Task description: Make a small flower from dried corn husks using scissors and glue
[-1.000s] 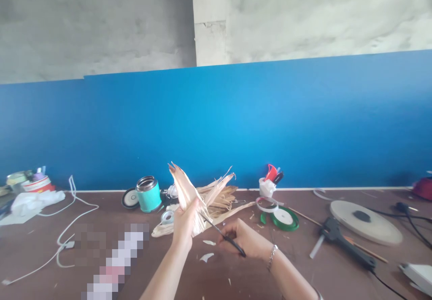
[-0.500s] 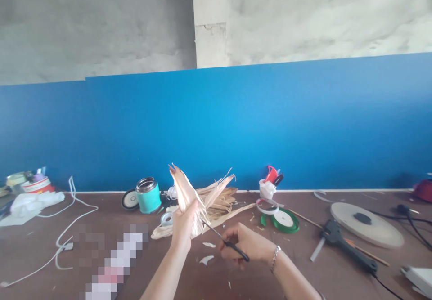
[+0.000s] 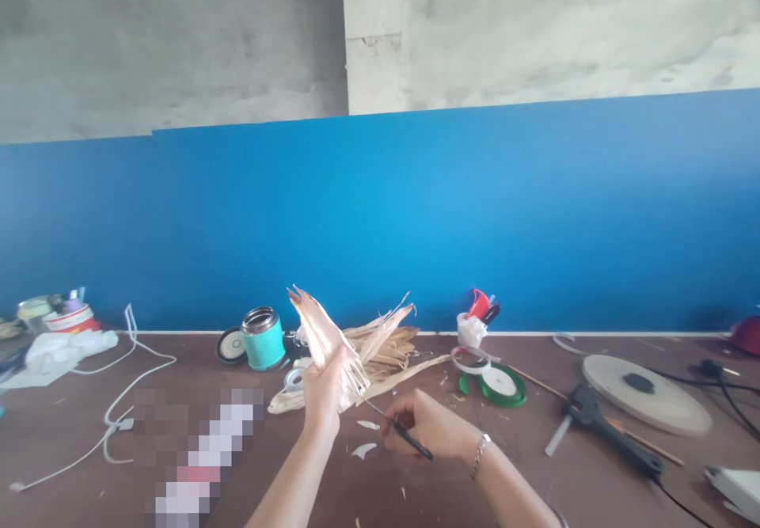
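Note:
My left hand [image 3: 324,398] is raised above the brown table [image 3: 534,465] and is closed round a bunch of dried husk strips [image 3: 317,332] that fan upward. My right hand [image 3: 428,425] grips small black scissors [image 3: 397,427], whose blades point up-left at the lower edge of the held husk. Behind my hands lies a pile of more dried husks [image 3: 383,350]. Small pale cut scraps [image 3: 363,450] lie on the table under my hands.
A teal metal canister [image 3: 262,340], a green ribbon spool [image 3: 500,385], a white cup with pens [image 3: 472,324], a black glue gun [image 3: 606,427], a round white disc [image 3: 644,393], white cables [image 3: 119,401] and tubs [image 3: 65,318] at the far left surround me. A blue wall panel backs the table.
My right hand shifted slightly with the scissors near the husk's lower edge. My left hand tilted the husk a little to the left. The view moved slightly.

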### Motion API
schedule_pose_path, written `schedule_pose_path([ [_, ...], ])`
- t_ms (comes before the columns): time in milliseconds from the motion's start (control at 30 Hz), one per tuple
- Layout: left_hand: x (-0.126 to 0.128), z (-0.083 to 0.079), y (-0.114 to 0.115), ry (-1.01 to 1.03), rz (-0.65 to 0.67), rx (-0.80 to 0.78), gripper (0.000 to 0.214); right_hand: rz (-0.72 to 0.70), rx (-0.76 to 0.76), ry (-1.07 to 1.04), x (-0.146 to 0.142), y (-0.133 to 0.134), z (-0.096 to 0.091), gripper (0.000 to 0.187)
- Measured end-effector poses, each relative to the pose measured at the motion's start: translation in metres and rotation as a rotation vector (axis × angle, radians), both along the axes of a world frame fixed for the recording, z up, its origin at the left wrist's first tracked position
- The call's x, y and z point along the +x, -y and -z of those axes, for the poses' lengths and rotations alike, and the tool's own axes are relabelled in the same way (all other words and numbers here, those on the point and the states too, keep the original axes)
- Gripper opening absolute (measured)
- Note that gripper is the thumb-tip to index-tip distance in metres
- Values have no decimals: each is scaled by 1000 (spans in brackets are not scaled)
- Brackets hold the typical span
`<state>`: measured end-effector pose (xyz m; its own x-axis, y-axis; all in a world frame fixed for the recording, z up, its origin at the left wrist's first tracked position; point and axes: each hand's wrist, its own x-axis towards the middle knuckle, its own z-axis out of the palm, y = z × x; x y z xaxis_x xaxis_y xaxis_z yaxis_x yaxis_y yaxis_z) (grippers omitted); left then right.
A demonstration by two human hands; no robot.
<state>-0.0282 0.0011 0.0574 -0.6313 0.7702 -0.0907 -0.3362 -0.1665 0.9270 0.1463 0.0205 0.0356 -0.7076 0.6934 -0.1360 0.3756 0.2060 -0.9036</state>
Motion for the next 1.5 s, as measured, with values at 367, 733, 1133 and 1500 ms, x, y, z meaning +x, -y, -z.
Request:
schedule_pose_path([
  [367,1,0,0,28,-21,-1,36,25,30,5,-1,1,-1,18],
  [733,5,-2,1,62,-37,15,32,56,51,43,-1,4,-6,17],
  [1133,7,2,0,109,-63,47,27,50,46,19,-4,5,-8,16],
  [1500,8,0,0,148,-124,50,23,66,128,-29,-7,8,-14,15],
])
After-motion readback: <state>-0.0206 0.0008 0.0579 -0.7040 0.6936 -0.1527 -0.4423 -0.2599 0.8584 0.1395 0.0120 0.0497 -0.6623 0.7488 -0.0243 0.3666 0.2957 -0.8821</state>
